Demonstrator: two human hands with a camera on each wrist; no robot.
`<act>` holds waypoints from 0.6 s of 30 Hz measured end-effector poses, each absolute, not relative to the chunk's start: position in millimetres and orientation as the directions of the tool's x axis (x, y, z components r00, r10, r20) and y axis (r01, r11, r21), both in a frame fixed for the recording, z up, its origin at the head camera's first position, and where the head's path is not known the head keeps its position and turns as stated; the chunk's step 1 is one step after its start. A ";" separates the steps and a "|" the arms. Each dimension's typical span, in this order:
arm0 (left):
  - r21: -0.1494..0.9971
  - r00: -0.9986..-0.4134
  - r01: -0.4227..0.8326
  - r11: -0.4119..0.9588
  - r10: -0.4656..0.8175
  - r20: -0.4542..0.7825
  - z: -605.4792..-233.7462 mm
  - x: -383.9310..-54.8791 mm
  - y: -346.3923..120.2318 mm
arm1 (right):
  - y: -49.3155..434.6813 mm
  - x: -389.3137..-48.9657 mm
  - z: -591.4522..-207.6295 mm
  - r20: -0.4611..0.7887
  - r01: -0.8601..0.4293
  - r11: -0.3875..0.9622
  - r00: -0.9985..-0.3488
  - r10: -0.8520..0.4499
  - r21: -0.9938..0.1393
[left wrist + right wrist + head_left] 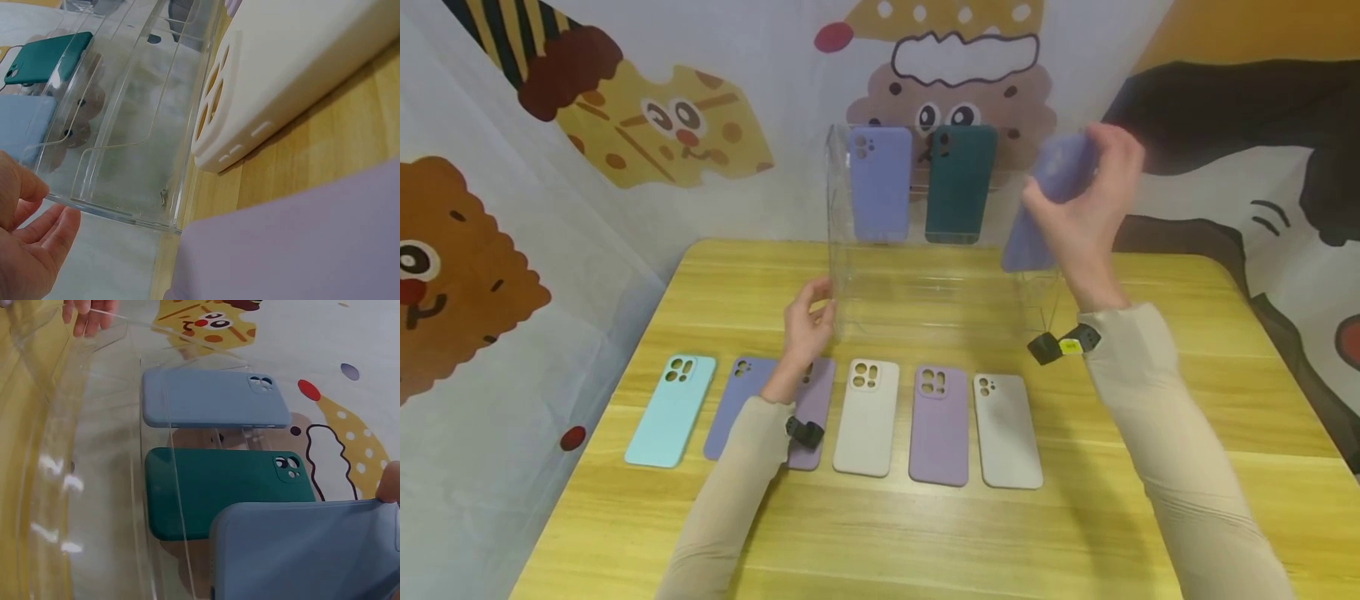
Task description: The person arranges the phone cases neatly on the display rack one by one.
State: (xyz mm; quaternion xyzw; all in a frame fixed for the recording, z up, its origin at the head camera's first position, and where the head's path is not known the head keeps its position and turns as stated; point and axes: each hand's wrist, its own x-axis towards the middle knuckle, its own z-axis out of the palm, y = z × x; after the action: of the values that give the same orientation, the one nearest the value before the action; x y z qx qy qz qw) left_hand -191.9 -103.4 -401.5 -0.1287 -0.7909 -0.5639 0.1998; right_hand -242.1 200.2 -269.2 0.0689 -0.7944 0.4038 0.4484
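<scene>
My right hand (1093, 208) grips a blue-lavender phone case (1036, 237) by its edges, thumb on one side and fingers on the other. The case is tilted at the right end of a clear stepped display rack (936, 289). On the rack's top tier a light blue-lavender phone case (880, 192) and a dark green phone case (958, 192) lean side by side. In the right wrist view the held case (306, 550) overlaps the green one. My left hand (807, 329) pinches the rack's left side edge between thumb and fingers.
A row of phone cases lies on the wooden table (880, 542) before the rack: turquoise (670, 412), blue (730, 408), purple (812, 417), cream (866, 425), another purple (939, 433) and pale grey (1009, 437). My left forearm crosses over part of the row. A cartoon-printed cloth (797, 75) hangs behind.
</scene>
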 end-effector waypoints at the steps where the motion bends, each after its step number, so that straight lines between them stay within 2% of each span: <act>1: 0.840 -0.886 0.430 0.331 -0.022 0.462 -401.1 -191.8 -103.4 | 198.2 -245.7 -267.0 0.771 -0.480 0.656 -0.580 0.261 -0.583; 9: 0.834 -0.885 0.431 0.344 -0.021 0.466 -401.4 -192.0 -103.3 | 191.0 -273.3 -252.7 0.842 -0.552 0.666 -0.487 0.231 -0.502; 18: 0.838 -0.887 0.428 0.338 -0.019 0.461 -400.9 -191.8 -103.9 | 191.1 -292.1 -254.6 0.848 -0.544 0.675 -0.469 0.248 -0.499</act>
State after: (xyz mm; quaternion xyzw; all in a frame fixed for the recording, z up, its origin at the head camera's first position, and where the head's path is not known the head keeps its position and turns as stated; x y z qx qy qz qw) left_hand -191.8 -103.9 -400.9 -0.1289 -0.7932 -0.5608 0.1994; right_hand -292.1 191.1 -254.6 0.0969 -0.7627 0.3911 0.5059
